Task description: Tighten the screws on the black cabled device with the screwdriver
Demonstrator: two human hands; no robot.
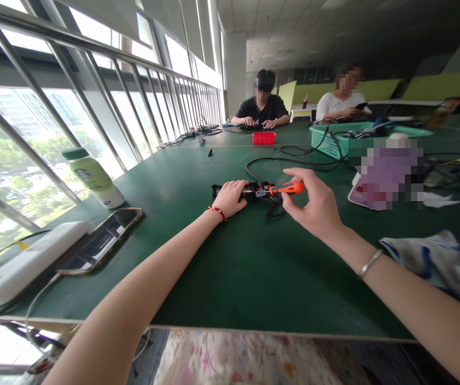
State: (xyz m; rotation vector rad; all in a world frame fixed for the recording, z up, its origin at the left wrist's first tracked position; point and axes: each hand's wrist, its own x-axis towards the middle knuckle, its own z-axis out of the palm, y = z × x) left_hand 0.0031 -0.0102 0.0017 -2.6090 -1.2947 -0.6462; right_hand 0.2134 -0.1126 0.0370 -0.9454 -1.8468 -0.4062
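Note:
A black device (259, 193) with a cable running from it lies on the green table (230, 278). My left hand (232, 198) is closed over the device's left part and holds it against the table. An orange screwdriver (290, 188) lies level, its tip pointing left over the middle of the device. My right hand (312, 202) is at the screwdriver's handle end, thumb and fingers curved apart around it with a gap visible above; the thumb is close to the handle's underside.
A bottle (93, 179), a phone (104, 240) and a white power strip (33, 262) lie left. Farther back are a red basket (264, 138), a green basket (326, 141) and cables. A purple-screened phone (390, 174) and a cloth (434, 262) are right. Two people sit opposite.

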